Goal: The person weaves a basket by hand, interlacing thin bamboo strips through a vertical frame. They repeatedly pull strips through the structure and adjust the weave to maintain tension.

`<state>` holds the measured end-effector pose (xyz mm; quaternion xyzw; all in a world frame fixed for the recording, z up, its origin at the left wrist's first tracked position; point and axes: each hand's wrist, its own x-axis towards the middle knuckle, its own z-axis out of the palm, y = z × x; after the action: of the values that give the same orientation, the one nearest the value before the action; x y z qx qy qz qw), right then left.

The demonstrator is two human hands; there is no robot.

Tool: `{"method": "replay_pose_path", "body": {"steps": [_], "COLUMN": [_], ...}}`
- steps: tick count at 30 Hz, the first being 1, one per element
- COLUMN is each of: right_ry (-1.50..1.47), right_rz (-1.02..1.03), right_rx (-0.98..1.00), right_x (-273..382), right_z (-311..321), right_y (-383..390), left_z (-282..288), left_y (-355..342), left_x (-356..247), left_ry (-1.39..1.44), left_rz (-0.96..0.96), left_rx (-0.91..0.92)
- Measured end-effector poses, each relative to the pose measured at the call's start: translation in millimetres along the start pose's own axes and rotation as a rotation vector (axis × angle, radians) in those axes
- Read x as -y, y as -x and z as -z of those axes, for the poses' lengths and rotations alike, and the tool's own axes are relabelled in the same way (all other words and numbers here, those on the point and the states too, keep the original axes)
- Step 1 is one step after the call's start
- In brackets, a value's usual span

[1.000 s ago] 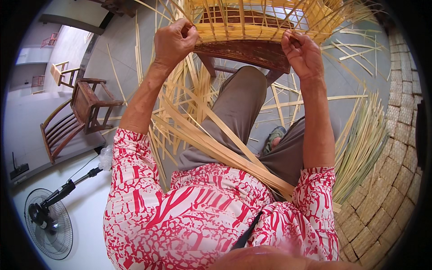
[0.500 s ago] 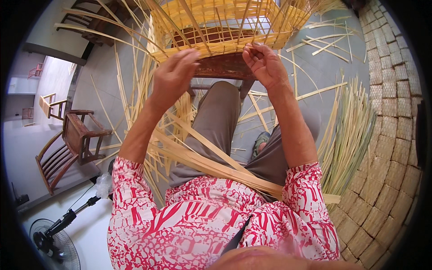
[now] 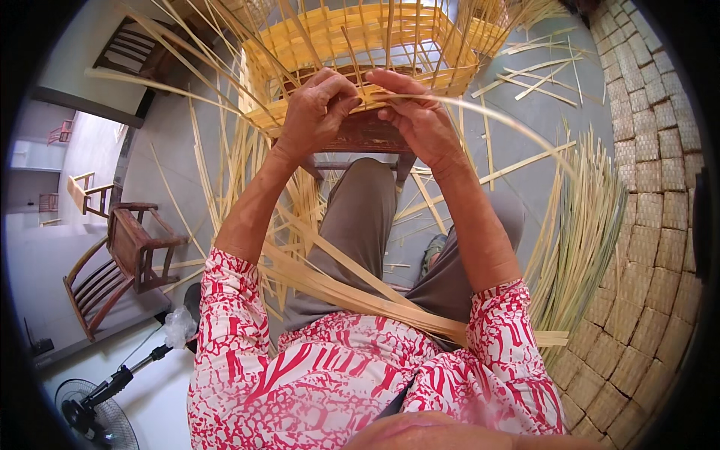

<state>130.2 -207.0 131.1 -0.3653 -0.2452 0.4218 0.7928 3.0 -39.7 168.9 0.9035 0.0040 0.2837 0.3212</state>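
Weaving the basket (image 3: 334,30), seemingly
Left hand (image 3: 319,111) pinching at it, right hand (image 3: 426,126) pinching a strip (image 3: 510,123); next probably needing threading.

My left hand (image 3: 319,111) pinches at the near side of a yellow, open-woven basket (image 3: 337,28) of flat strips, while a long, pale, curving strip (image 3: 495,112) runs through my right hand (image 3: 418,124) close by. Flat, straw-coloured lengths (image 3: 367,302) lie bundled across my lap.
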Motion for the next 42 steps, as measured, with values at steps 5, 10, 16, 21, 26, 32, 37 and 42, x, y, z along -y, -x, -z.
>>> {"method": "replay_pose_path", "body": {"steps": [5,10,16,21,26,32,37,42], "right_ry": [0.112,0.274,0.991,0.694,-0.102,0.066,0.427,1.246], "right_rz": [0.018,0.032,0.702,0.497,0.143,0.275,0.410,0.634], "right_rx": [0.160,0.200,-0.091,-0.370,-0.341,-0.305,-0.266,-0.160], "right_x": [18,30,16,6,-4,-10,0,-13], "right_z": [-6,-8,-11,-17,-4,-25,-23,-8], "right_y": [-11,-17,-11,-2,5,9,5,-6], "left_z": [11,8,2,-3,-20,-44,-38,4], "left_y": [-6,-7,-7,-6,-14,-15,-10,-12], "left_x": [3,4,5,8,5,5,2,-25], "left_ry": [0.214,0.208,0.236,0.305,0.154,-0.322,-0.512,-0.888], "left_rz": [0.062,-0.006,0.043,0.104,0.252,-0.001,-0.034,-0.195], "left_rx": [0.067,0.056,0.063,0.035,-0.148,-0.204,-0.079,0.172]}}
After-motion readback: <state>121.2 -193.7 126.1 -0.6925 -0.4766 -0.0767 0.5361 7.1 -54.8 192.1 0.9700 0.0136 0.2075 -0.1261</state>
